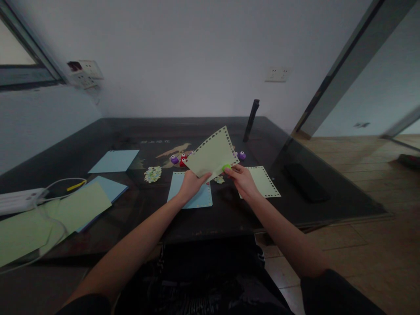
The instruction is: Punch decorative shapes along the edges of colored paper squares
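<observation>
Aloft, a pale green sheet (211, 155) with cut-out edges

The left hand (191, 187) pinches the pale green sheet by its lower edge, thumb on top, and the right hand (243, 179) has its fingers closed on a small green object (226, 167) at the sheet's right edge. The sheet tilts above the black table (197, 226). Beneath the left hand lies a light blue sheet (200, 199), near the right hand another green sheet (264, 181); purple pieces (174, 160) and red pieces (183, 162) sit behind
</observation>
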Available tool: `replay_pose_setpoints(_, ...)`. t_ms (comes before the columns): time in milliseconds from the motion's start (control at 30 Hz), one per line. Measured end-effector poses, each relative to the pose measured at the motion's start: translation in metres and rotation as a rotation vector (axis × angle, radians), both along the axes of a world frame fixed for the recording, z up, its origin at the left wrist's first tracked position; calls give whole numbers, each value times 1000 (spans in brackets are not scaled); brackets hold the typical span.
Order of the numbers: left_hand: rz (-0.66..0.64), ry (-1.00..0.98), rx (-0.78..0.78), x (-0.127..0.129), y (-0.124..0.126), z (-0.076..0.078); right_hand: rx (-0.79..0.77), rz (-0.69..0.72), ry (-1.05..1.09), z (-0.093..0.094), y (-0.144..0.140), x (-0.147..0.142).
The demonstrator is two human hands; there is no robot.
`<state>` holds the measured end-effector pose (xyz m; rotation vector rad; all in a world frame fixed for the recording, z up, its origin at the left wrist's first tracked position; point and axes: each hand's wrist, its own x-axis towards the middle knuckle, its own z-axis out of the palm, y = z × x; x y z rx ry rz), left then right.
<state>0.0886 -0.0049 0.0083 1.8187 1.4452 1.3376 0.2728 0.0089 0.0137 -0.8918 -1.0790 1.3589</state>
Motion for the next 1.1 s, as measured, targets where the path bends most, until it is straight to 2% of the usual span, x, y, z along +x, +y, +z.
replay_pose_setpoints(367,-8,-15,0,1,1,0,-22,26,79,-5,4,0)
replay_pose_setpoints(567,-18,-28,75,3,1,-5,-24,22,77,-5,4,0)
replay_pose_setpoints(1100,-34,-10,121,5,1,-11,1,33,72,-2,4,3)
